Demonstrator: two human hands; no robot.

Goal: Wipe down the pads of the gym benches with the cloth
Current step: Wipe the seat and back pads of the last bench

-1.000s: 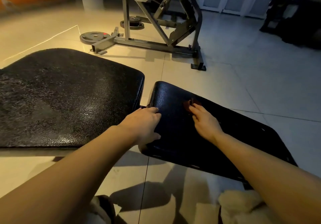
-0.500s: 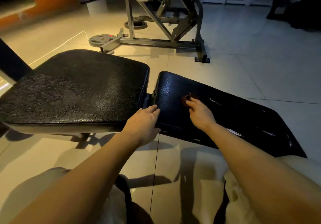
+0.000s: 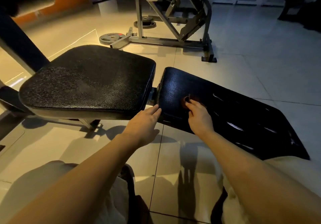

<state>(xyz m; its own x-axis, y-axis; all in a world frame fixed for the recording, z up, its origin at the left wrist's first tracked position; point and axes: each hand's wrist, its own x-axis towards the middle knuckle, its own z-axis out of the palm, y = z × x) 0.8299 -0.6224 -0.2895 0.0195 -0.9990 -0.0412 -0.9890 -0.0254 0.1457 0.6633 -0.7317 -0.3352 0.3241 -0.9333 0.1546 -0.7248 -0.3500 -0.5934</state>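
Two black padded bench pads lie in front of me. The larger flat pad (image 3: 86,84) is on the left and a sloping pad (image 3: 234,112) is on the right. My left hand (image 3: 144,119) reaches with straight fingers and touches the near left corner of the sloping pad. My right hand (image 3: 199,116) rests on that pad with its fingers curled over a small reddish-brown piece (image 3: 185,100) that looks like the cloth; most of it is hidden under the fingers.
A grey steel machine frame (image 3: 173,39) stands on the tiled floor behind the pads, with weight plates (image 3: 112,37) beside its base. A dark upright post (image 3: 19,46) rises at the left. My knees in light clothing are at the bottom.
The view has pulled back and risen, so the flat pad shows whole. My left hand has slid off the sloping pad's top to its near corner. My right hand stays on the pad.
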